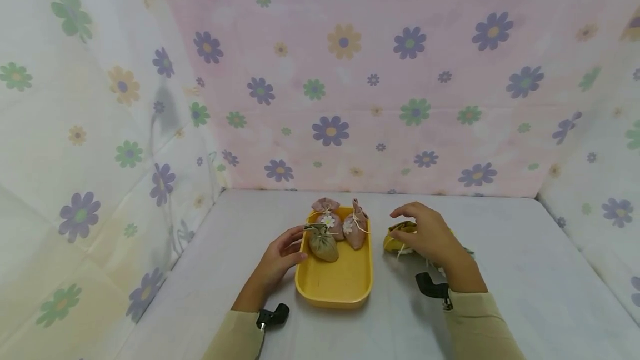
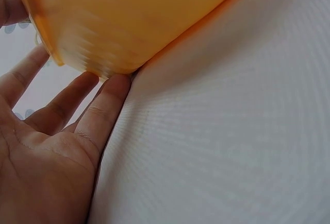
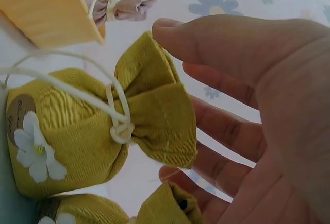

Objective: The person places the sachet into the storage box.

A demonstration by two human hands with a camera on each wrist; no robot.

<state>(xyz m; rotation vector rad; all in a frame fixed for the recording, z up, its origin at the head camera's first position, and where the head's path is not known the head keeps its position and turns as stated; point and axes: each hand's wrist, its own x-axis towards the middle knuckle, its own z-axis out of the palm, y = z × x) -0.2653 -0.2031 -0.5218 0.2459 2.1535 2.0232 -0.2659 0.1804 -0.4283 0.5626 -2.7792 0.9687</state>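
Observation:
A yellow tray (image 1: 334, 288) lies on the white table and holds an olive pouch (image 1: 323, 244) and two pink pouches (image 1: 330, 220), (image 1: 356, 228). My left hand (image 1: 292, 246) rests straight fingers (image 2: 105, 105) against the tray's left wall (image 2: 134, 18). To the right of the tray lies a yellow-green drawstring pouch (image 1: 398, 238) with a white flower (image 3: 33, 149). My right hand (image 1: 425, 232) arches over this pouch (image 3: 93, 126), the thumb (image 3: 206, 38) touching its gathered top and the fingers loose behind it. A second yellow-green pouch (image 3: 103, 211) lies beside it, partly hidden.
Flowered cloth walls (image 1: 350, 71) enclose the table (image 1: 525, 271) at the back and both sides. A black wrist mount (image 1: 272, 315) sits on each sleeve. Bare table surface (image 2: 232, 147) lies in front of and to the right of the tray.

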